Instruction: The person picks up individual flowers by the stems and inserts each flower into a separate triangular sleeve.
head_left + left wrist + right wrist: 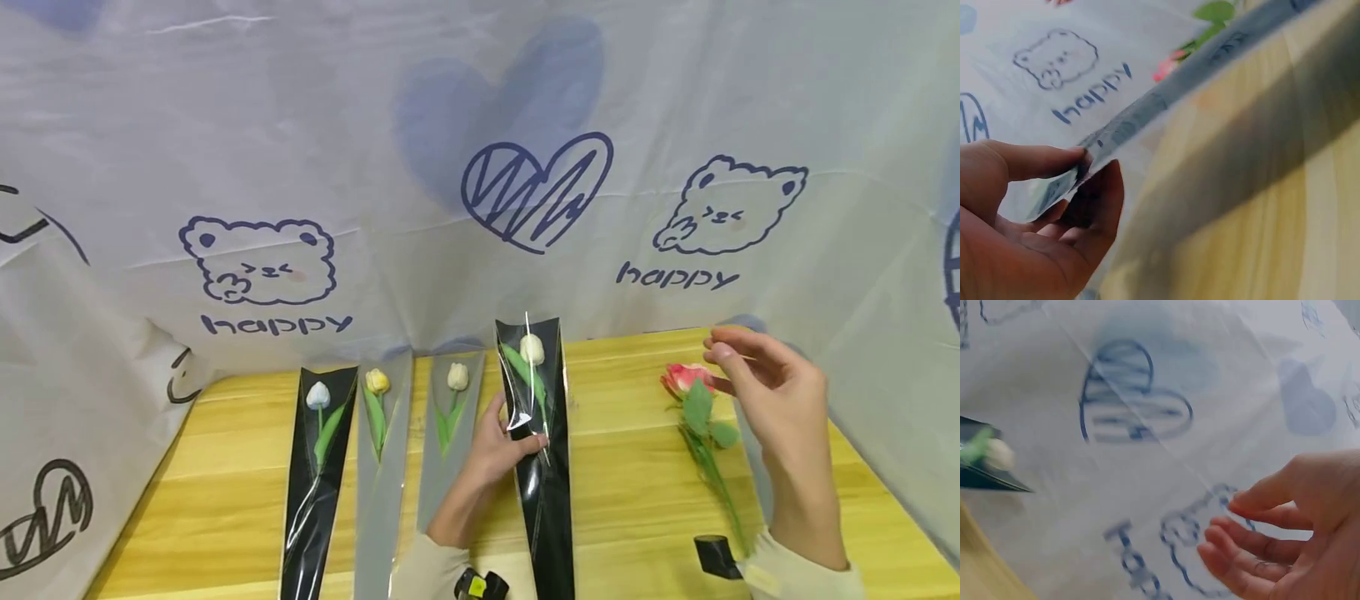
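My left hand (495, 450) grips a black flower sleeve (553, 500) by its upper part, thumb in front and fingers behind. Inside its clear front lies a white tulip (532, 350) with green leaves. The left wrist view shows the sleeve edge-on, pinched between thumb and fingers (1100, 194), with its shadow on the wood. My right hand (787, 417) is raised at the right with nothing in it, its fingers loosely bent. Just left of it, in the head view, lies a pink rose (688, 379) with green leaves and a long stem.
Left of the held sleeve lie a black sleeve with a pale blue tulip (318, 395), a grey one with a yellow tulip (377, 382) and a grey one with a white tulip (457, 377). A printed cloth (420, 275) hangs behind the wooden table (622, 467).
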Motion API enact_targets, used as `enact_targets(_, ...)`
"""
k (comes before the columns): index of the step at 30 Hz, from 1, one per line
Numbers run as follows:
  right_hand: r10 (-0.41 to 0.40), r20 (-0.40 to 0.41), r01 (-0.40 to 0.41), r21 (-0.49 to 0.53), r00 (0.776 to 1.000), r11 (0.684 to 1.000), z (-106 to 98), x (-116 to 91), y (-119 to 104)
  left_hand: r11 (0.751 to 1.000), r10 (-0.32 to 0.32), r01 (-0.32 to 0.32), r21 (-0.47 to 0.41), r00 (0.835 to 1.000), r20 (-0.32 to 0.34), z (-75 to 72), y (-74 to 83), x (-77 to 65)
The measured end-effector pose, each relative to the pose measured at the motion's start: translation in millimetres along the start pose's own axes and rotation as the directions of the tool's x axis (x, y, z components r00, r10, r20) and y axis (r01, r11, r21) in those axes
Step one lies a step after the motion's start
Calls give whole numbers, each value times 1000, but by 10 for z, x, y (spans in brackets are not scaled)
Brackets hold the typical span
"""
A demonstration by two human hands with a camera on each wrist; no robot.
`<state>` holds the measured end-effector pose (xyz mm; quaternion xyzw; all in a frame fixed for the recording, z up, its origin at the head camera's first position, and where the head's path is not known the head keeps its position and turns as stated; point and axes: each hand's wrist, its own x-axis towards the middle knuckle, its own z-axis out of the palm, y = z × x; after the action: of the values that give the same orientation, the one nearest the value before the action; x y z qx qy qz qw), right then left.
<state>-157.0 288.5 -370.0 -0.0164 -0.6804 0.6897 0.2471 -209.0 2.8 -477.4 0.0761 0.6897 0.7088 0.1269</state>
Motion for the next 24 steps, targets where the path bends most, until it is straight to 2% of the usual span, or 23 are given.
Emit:
enact_targets(2,36,8,-35,-111,999,993,-168,-1,48,995,-6,10,103,999,-35,-23,-59,37)
enact_targets(4,80,28,-69,-266,996,962,-325,-3,86,980,-6,22,198,997,-81,-49,-103,69)
enact_targets(5,98,41,-77,-366,994,927,-393,-3,106,971,-2,27,237,995,-103,-65,-126,88)
enact_targets(7,150,65,-95,-525,987,846,-514,-5,152,967,-3,32,253,993,-117,-97,-171,127)
enact_targets(9,217,98,-107,-633,971,766,-617,-5,214,955,-1,39,294,991,-131,-123,-203,160)
enact_targets(10,253,116,-113,-667,961,737,-659,-2,255,949,0,41,312,991,-132,-136,-215,173)
enact_targets(13,373,167,-144,-723,913,676,-724,27,396,928,12,41,370,990,-140,-181,-217,173)
enact_targets(19,578,184,-258,-759,795,598,-732,53,640,875,73,26,484,980,-185,-169,-99,125)
enact_targets(22,623,189,-280,-769,759,574,-711,18,713,845,138,-25,535,975,-172,-135,-21,78)
enact_targets(24,638,190,-283,-776,746,563,-701,5,732,828,188,-77,556,971,-147,-105,19,51)
